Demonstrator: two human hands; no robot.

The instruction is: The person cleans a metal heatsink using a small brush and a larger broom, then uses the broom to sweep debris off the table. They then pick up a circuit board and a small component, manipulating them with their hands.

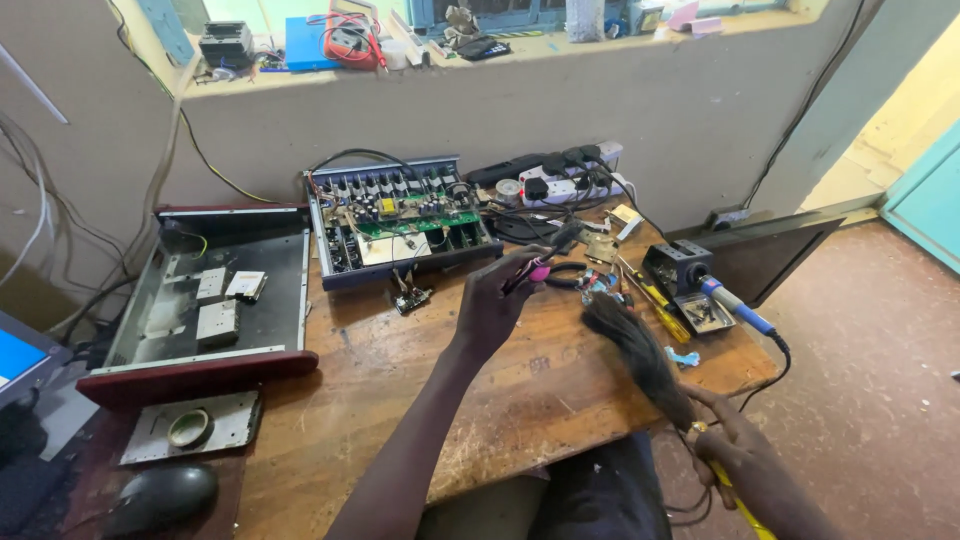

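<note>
My left hand [497,300] is raised over the wooden table [400,400], its fingers pinched on a small pink-tipped tool [538,271] near a tangle of cables. My right hand [735,450] is low at the table's right edge and grips the yellow handle of a dark bristle brush [635,355]. The bristles point up and left toward the left hand. An open electronics chassis with a green circuit board [400,222] lies beyond the left hand.
A second open metal case [215,300] rests at left, with a metal plate [190,428] and a computer mouse [160,495] in front. A soldering iron with a blue handle [735,305] sits in its stand at right. A power strip [565,180] lies by the wall.
</note>
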